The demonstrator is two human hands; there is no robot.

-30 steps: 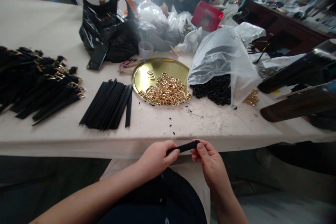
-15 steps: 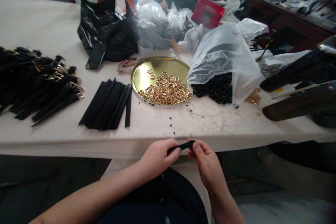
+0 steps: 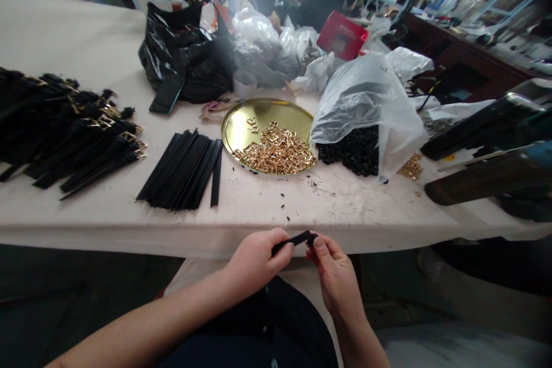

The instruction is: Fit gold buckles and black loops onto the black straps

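Observation:
My left hand [image 3: 265, 252] is closed around a black strap [image 3: 297, 238], whose free end points to the right. At that end, my right hand [image 3: 334, 261] pinches a small black piece [image 3: 312, 238] between thumb and fingers. The piece meets the strap's tip; whether they are joined I cannot tell. Both hands are in front of the table's near edge, above my lap. Beyond them, gold metal buckles [image 3: 280, 152] are heaped on a round gold tray [image 3: 241, 112]. A stack of flat black straps [image 3: 181, 172] lies left of the tray.
Straps with gold buckles [image 3: 86, 132] are piled at the far left. A clear plastic bag [image 3: 357, 92] spills small black pieces [image 3: 351, 152] right of the tray. Behind stand a black plastic bag [image 3: 185, 52], a phone [image 3: 168, 93] and a red box [image 3: 342, 34]. Dark rolls [image 3: 478, 175] lie right.
The view has shifted slightly. More of the small black piece now shows at my right fingertips, next to the strap's end. Both hands keep their grip.

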